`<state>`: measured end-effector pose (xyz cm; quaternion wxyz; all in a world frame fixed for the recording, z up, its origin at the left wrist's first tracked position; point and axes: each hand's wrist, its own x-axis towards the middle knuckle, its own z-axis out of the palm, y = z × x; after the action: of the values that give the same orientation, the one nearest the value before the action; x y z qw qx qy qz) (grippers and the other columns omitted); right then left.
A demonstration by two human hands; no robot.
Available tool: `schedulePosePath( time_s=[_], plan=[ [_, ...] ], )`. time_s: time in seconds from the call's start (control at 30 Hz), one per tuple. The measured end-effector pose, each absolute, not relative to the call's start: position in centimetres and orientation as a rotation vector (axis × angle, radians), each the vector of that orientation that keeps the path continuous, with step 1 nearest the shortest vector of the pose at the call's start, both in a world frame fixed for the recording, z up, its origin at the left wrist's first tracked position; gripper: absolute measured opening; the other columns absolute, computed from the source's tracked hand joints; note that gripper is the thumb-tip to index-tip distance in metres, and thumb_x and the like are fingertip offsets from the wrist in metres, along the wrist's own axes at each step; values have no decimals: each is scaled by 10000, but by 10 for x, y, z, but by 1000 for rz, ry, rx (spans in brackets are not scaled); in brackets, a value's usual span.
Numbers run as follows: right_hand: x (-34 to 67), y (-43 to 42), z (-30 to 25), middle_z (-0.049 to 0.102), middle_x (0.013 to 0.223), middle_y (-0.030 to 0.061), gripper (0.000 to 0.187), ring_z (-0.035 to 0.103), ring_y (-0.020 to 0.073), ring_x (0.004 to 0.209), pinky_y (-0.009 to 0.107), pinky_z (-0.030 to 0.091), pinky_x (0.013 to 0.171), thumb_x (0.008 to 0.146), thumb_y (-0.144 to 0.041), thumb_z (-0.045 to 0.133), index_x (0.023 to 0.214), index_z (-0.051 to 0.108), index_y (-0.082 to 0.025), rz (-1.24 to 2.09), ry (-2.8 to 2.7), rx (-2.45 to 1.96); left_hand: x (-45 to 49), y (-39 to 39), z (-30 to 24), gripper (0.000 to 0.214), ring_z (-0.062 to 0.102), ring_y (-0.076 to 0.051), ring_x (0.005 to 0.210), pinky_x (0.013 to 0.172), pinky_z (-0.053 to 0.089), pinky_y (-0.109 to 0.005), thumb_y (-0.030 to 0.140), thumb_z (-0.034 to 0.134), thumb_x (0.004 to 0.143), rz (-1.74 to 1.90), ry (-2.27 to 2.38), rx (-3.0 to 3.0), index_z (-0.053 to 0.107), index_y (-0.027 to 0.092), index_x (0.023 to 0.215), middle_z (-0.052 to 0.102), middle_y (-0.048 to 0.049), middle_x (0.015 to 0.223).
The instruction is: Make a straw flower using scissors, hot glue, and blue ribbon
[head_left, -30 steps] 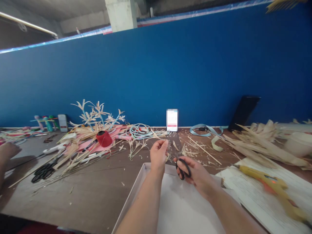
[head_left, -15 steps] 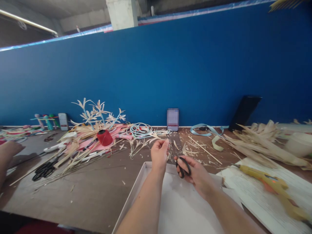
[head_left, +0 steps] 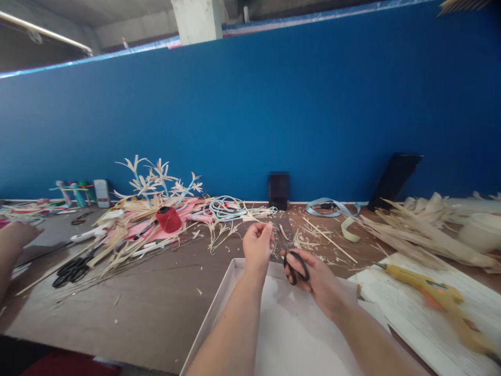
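Note:
My left hand [head_left: 257, 247] is closed in a pinch on a thin straw strip [head_left: 270, 225] held above the far edge of a white tray [head_left: 219, 313]. Just to its right, my right hand [head_left: 318, 279] grips black-handled scissors [head_left: 294, 266], fingers through the loops, blades pointing toward the strip. Both forearms reach over the tray. The scissor blades are mostly hidden behind the hands.
Dried straw pieces and leaf-shaped cuttings [head_left: 156, 188], a red thread spool [head_left: 168, 219], coiled cable [head_left: 225, 207] and a second pair of black scissors [head_left: 72, 270] lie left. A yellow glue gun [head_left: 434, 295] rests on a white board at right, beside husks [head_left: 422, 230]. Another person's hand [head_left: 11, 240] is at far left.
Both hands stay nearly in place; the view has tilted slightly. The small screen against the blue wall has gone from lit to dark.

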<state>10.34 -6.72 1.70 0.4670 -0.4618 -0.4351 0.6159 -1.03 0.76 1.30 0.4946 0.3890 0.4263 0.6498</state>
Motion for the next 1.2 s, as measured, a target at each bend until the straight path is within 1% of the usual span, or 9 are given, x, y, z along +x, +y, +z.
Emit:
schedulePosePath(
  time_s=[0.13,0.23,0.43,0.67,0.77,0.9,1.0,1.1,1.2],
  plan=[
    [102,-67,18,544,639,-20,319,451,96,561,219,323,517,677,-485,646,836,595,-213,1499,-1021,-1184,-10,7,14,319,429,-43,406,379,327,-155,427,660,639,1576,1038,936,542,140,716,563,15,563],
    [102,-67,21,532,615,-25,318,440,99,550,240,360,562,665,-481,655,828,601,-214,1493,-1010,-1194,-11,7,13,322,418,-45,386,378,326,-159,437,656,642,1565,1044,943,542,143,712,530,34,498],
    [101,-67,19,514,604,-23,293,407,96,541,232,336,533,681,-466,650,798,579,-207,1481,-1004,-1168,-10,6,13,326,448,-47,420,382,329,-157,436,658,639,1579,1045,942,544,141,720,578,8,584],
    [100,-66,10,504,611,-29,257,404,87,537,211,287,487,715,-435,634,835,575,-216,1447,-1006,-1137,-9,7,10,310,413,-49,383,378,316,-161,444,635,663,1571,1077,966,539,154,711,517,40,484],
    [100,-65,8,515,640,-17,263,411,79,544,195,235,446,732,-445,616,830,570,-205,1481,-994,-1137,-9,8,9,298,413,-48,378,381,331,-163,438,623,675,1566,1129,991,542,153,704,528,34,491],
    [100,-64,8,522,657,-2,299,404,76,545,193,158,404,747,-473,591,856,575,-194,1488,-1005,-1104,-8,7,9,291,480,-63,431,385,354,-155,425,611,684,1558,1127,986,541,143,708,579,-2,575],
    [100,-64,8,519,654,-7,314,416,75,554,179,200,415,730,-470,612,871,580,-192,1484,-987,-1107,-8,7,10,312,501,-65,444,373,345,-150,436,621,669,1560,1080,957,529,141,712,606,-15,628],
    [99,-63,6,507,634,-25,315,413,67,552,171,294,476,706,-460,642,868,587,-196,1461,-938,-1156,-8,8,9,337,463,-52,393,361,323,-149,456,630,657,1554,1058,938,526,141,714,586,6,563],
    [101,-61,5,493,611,-37,318,402,61,540,167,309,486,697,-450,658,885,594,-202,1448,-898,-1168,-8,8,8,348,444,-44,373,357,316,-149,462,638,650,1560,1029,919,528,140,718,580,14,543]
  ],
)
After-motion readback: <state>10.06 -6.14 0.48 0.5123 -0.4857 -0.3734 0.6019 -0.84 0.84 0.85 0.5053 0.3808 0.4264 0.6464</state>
